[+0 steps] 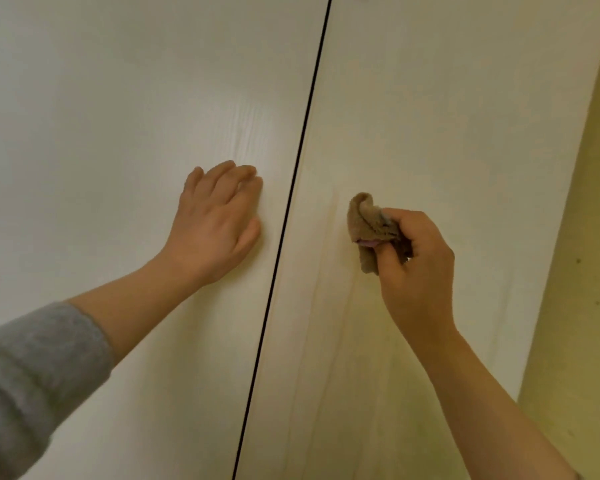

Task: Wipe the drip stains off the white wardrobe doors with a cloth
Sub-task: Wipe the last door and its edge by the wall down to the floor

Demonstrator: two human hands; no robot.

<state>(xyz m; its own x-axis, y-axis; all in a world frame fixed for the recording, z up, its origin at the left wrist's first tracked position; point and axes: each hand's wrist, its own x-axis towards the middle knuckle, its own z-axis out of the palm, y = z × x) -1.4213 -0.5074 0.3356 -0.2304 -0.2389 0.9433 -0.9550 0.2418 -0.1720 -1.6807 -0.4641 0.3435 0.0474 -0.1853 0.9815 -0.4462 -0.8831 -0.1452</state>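
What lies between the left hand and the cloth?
Head view: the dark door gap and bare white panel separate left hand and cloth; faint drip streaks run beside the cloth.

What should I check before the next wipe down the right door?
1. The right hand grips the cloth: ok.
2. The cloth touches the right door: cannot tell.
3. The left hand lies flat on the left door, out of the wiping path: ok.
4. The streaks are gone: not ok; faint yellowish lines run beside and below the cloth.
5. Doors shut, with only a thin gap between them: ok.
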